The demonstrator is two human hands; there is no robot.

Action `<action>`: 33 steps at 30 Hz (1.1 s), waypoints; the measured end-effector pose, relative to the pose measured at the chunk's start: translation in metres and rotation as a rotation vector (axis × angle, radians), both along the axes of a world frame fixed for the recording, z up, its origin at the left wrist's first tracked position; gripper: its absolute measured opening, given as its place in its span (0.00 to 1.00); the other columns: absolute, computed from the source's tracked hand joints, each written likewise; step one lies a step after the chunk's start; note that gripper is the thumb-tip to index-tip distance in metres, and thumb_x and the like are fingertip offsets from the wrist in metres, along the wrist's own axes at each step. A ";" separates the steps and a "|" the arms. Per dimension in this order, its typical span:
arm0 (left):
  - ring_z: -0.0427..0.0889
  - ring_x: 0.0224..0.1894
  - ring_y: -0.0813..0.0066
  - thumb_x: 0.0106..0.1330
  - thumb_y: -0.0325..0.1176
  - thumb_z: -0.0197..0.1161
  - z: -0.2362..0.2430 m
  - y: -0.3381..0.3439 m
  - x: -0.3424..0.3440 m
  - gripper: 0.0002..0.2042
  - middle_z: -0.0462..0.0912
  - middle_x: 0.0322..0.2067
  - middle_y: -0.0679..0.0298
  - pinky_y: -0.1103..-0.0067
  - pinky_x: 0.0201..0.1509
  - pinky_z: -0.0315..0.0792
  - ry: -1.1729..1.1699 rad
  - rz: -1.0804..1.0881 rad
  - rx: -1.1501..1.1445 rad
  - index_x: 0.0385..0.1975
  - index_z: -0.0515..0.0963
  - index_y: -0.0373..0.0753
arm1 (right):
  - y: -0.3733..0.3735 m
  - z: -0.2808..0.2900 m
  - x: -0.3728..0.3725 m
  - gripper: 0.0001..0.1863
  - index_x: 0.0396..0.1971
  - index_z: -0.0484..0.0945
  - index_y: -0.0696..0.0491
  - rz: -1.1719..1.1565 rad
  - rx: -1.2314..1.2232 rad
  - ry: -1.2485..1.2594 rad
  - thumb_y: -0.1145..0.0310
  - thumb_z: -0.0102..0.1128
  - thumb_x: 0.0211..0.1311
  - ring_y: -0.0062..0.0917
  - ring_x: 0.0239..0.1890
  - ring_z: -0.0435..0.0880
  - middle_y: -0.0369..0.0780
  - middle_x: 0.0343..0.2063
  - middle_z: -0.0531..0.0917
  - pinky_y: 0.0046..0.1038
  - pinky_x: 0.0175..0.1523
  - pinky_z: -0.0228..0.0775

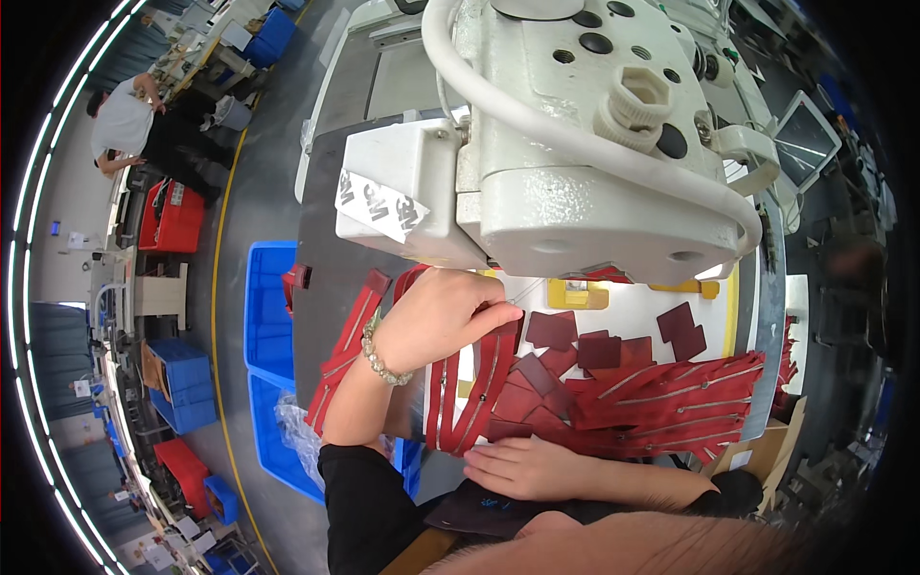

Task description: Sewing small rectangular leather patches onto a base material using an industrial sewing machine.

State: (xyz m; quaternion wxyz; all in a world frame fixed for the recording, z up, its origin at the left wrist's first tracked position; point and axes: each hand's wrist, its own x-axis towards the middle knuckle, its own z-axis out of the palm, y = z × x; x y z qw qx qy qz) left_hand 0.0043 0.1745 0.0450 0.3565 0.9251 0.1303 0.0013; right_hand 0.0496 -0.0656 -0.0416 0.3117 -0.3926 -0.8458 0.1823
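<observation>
My left hand [436, 321], with a beaded bracelet at the wrist, is right under the head of a white sewing machine [594, 216]. Its thumb and fingers close on the dark end of a red zipper [488, 383], which hangs toward me in a loop. My right hand [527, 467] lies with fingers stretched out at the table's near edge, beside the bottom of that loop. To the right is a pile of red zippers [671, 402] with metallic teeth. Dark red square patches [551, 331] are scattered beyond it. The machine head hides the needle area.
Blue bins [271, 307] stand left of the table, one with clear plastic. More red zippers [350, 340] lie left of my wrist. A yellow fixture [575, 293] sits under the machine. A cardboard box [767, 460] is at lower right. Another person [129, 129] stands far left.
</observation>
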 end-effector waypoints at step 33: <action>0.74 0.45 0.63 0.49 0.30 0.68 -0.045 0.012 -0.032 0.19 0.77 0.40 0.60 0.70 0.53 0.63 -0.143 0.117 0.497 0.43 0.76 0.40 | -0.008 0.009 0.043 0.17 0.48 0.77 0.53 -0.250 0.018 -0.290 0.70 0.51 0.57 0.27 0.59 0.73 0.39 0.53 0.77 0.33 0.66 0.58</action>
